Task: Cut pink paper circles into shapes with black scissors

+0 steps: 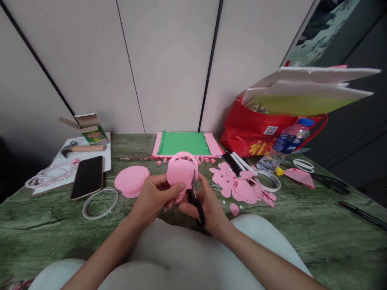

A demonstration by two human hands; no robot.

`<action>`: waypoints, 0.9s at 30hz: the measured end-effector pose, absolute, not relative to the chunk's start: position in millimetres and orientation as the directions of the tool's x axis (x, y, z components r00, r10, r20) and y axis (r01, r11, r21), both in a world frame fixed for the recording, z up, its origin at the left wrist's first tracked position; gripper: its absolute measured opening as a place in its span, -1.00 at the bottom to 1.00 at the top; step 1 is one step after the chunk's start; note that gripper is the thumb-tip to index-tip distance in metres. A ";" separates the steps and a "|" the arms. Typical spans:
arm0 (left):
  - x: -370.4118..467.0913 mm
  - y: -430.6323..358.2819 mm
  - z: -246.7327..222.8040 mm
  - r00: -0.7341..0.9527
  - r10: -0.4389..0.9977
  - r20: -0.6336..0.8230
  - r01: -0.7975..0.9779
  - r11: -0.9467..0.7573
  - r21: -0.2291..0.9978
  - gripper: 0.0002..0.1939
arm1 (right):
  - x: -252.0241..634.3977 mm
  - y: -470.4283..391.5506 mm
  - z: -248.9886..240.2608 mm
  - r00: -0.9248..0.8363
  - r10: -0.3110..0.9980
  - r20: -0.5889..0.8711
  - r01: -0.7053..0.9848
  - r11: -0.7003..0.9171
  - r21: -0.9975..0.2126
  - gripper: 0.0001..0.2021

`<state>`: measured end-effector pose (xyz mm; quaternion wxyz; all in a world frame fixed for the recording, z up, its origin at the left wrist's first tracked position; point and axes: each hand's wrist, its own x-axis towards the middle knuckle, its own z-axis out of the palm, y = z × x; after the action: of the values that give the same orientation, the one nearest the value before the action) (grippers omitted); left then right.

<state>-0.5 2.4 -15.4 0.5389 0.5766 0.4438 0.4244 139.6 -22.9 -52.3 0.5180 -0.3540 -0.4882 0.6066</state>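
Note:
In the head view my left hand (159,193) pinches a round piece of pink paper (180,172) by its lower left side. A curved strip of the same paper arches over its top, partly cut away from the disc. My right hand (207,203) grips black-handled scissors (198,207), fingers in the loops. Their blades point up at the paper's right edge. To the left of my left hand lies a stack of pink paper circles (132,181). Right of my right hand is a heap of pink scraps and cut pieces (242,186).
Behind are green and pink sheets (185,143). To the left are a phone (88,177), a tape roll (100,203), a hammer (86,148), beads (51,176) and an opened box (94,135). On the right stand a red bag (242,129) and a bottle (284,145), near another tape roll (276,182).

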 end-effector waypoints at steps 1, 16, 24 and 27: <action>-0.3 2.1 -14.9 0.251 0.968 0.005 0.052 -0.019 0.998 -0.77 | 139.8 -22.6 -53.1 -0.205 0.976 0.079 -0.292 0.016 -0.956 -0.06; -0.6 2.5 -16.0 0.227 0.974 0.008 0.076 -0.026 0.997 -0.77 | 140.6 -20.6 -55.9 -0.204 0.974 0.094 -0.224 0.047 -0.974 -0.18; 0.1 3.0 -13.6 0.216 0.976 0.018 0.054 -0.030 0.998 -0.77 | 142.3 -20.6 -53.8 -0.169 0.983 0.077 -0.145 0.053 -0.988 -0.18; -1.1 4.1 -15.4 0.213 0.976 0.038 0.036 -0.047 0.998 -0.77 | 142.5 -21.1 -51.8 -0.153 0.986 0.073 -0.122 0.054 -0.991 -0.19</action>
<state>-1.1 4.1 -15.4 0.5293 0.5714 0.4431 0.4439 142.5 -21.1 -51.8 0.5031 -0.4125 -0.5233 0.5503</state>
